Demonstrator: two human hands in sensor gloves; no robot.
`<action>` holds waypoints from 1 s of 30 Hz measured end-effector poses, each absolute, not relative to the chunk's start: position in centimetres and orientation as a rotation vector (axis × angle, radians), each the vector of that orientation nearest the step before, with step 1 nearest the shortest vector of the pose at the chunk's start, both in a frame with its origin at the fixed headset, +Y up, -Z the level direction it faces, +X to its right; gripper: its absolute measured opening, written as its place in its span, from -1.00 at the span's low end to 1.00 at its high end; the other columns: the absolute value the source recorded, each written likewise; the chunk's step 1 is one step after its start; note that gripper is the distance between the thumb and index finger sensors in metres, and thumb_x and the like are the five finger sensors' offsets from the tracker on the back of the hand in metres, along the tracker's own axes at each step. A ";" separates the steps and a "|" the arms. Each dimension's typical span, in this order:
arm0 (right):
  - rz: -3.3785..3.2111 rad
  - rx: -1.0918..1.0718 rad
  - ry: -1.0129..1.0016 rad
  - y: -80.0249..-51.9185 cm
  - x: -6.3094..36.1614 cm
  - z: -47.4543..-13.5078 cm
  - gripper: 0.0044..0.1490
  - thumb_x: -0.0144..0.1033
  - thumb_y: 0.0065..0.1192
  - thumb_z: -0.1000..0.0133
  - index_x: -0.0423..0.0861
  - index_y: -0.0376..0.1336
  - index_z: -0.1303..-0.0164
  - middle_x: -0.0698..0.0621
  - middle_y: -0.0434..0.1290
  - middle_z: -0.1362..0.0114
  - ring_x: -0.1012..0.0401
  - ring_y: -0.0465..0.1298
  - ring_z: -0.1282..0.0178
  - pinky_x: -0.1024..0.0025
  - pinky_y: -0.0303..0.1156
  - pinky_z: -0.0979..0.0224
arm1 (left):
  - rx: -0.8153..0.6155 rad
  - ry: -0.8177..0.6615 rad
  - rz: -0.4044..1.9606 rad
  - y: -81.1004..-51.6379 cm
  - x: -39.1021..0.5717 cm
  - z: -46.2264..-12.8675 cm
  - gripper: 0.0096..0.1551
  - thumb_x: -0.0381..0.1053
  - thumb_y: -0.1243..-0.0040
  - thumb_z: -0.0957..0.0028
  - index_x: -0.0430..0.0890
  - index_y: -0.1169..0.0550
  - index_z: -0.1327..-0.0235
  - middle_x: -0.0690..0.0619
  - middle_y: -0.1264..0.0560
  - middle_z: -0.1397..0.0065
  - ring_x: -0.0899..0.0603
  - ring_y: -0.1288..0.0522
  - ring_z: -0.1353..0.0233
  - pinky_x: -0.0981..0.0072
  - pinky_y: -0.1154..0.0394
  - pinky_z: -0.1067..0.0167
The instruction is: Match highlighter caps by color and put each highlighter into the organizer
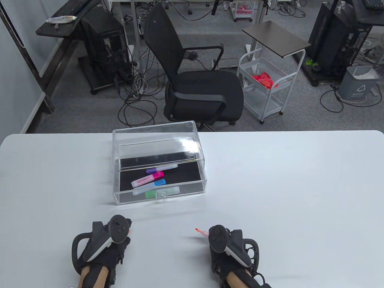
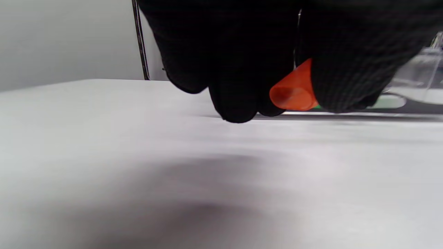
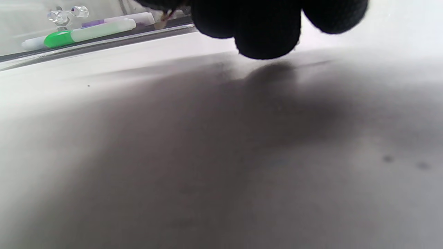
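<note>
A clear acrylic organizer (image 1: 159, 162) stands mid-table with its drawer (image 1: 192, 192) pulled out. Inside lie a purple highlighter (image 1: 161, 169), a pink one (image 1: 148, 179), a blue one (image 1: 156, 183) and a green one (image 1: 162, 192), all capped. My left hand (image 1: 115, 240) rests at the near edge and pinches an orange cap (image 2: 294, 90) between curled fingers (image 2: 235, 100). My right hand (image 1: 220, 240) holds an uncapped orange highlighter (image 1: 201, 231), its tip pointing left toward the left hand. In the right wrist view the curled fingers (image 3: 266, 38) hang just above the table; the green highlighter (image 3: 88, 33) shows behind.
The white table (image 1: 300, 186) stretches wide to the right and left of the organizer. Beyond its far edge stand a black office chair (image 1: 198, 90) and a white cart (image 1: 265, 87).
</note>
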State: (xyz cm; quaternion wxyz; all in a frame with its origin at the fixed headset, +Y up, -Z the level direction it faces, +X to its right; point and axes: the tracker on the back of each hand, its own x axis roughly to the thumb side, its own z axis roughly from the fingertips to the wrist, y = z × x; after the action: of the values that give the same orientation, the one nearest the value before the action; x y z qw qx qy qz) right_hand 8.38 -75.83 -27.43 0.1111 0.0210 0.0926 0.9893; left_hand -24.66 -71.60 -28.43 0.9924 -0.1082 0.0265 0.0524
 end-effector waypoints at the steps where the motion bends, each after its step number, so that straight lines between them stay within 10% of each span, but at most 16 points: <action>1: 2.904 0.062 0.272 -75.8 8.4 -27.4 -0.35 -0.25 0.12 -0.02 0.01 0.03 -0.32 -0.09 0.32 -0.33 -0.01 0.46 -0.20 -0.15 0.32 -0.30 | -0.209 0.045 0.159 -71.6 -24.2 -28.5 -0.27 0.26 -0.37 0.07 0.38 -0.37 -0.41 0.26 -0.54 -0.40 0.01 -0.66 -0.42 0.09 -0.51 -0.46; 12: 2.888 0.136 0.212 -75.6 7.6 -27.0 -0.35 -0.24 0.15 -0.01 0.02 0.08 -0.32 -0.08 0.34 -0.32 0.00 0.49 -0.17 -0.13 0.35 -0.27 | -0.234 0.058 0.831 -73.8 -21.3 -29.3 -0.29 0.26 -0.36 0.06 0.23 -0.41 -0.40 0.19 -0.60 -0.34 -0.04 -0.73 -0.33 0.09 -0.57 -0.40; 30: 2.818 0.345 0.132 -75.3 4.6 -25.4 -0.34 -0.22 0.17 0.01 -0.01 0.11 -0.32 -0.08 0.40 -0.27 0.08 0.55 0.00 -0.03 0.44 -0.12 | -0.182 0.184 1.274 -77.7 -18.0 -28.1 -0.32 0.29 -0.33 0.04 0.19 -0.42 -0.36 0.21 -0.62 -0.29 -0.02 -0.75 -0.30 0.13 -0.60 -0.37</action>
State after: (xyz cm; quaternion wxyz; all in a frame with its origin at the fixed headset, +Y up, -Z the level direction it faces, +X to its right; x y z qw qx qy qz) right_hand 4.64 -75.30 -25.43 0.1492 0.1200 0.0460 0.9804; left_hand -18.02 -77.70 -28.12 0.7961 -0.0848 0.0857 0.5931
